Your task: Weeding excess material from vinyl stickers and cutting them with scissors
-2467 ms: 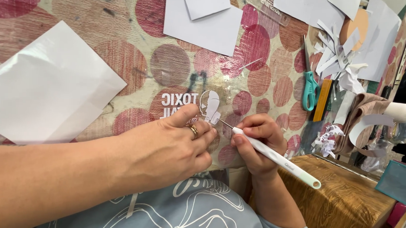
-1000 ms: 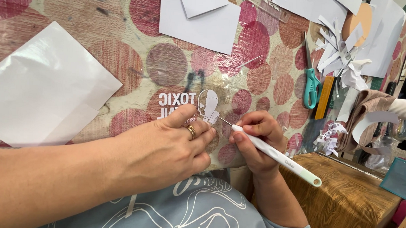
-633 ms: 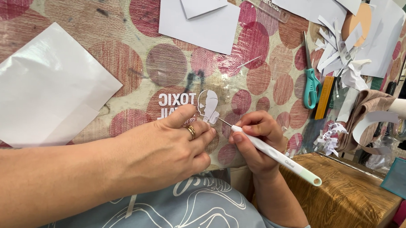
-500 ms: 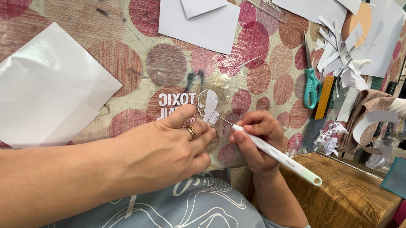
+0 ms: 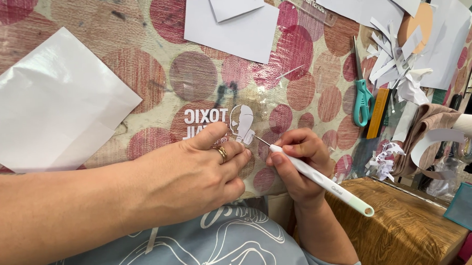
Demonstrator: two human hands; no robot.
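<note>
A person's right hand (image 5: 299,164) was closed around a white weeding tool (image 5: 321,180), held like a pen, its fine metal tip touching a clear sheet of white vinyl lettering and a small figure decal (image 5: 243,124) that lay on the surface (image 5: 139,68), a covering patterned with red and pink circles. The left hand (image 5: 188,176), a gold ring (image 5: 222,153) on one finger, rested on the sheet just beside the tool's tip, fingers curled loosely and thumb stretched out toward the lettering; it pressed down rather than gripped anything. The decal sat near the front edge of the surface, between the two hands and just above them in the head view. A large white sheet of paper (image 5: 47,108) lay well to the left, and more white sheets (image 5: 232,23) lay at the far side. To the right, teal-handled scissors (image 5: 362,99) rested beside an orange ruler (image 5: 377,113) and a heap of white paper offcuts (image 5: 393,64). A wood-grain board (image 5: 401,221) sat below the right wrist.
</note>
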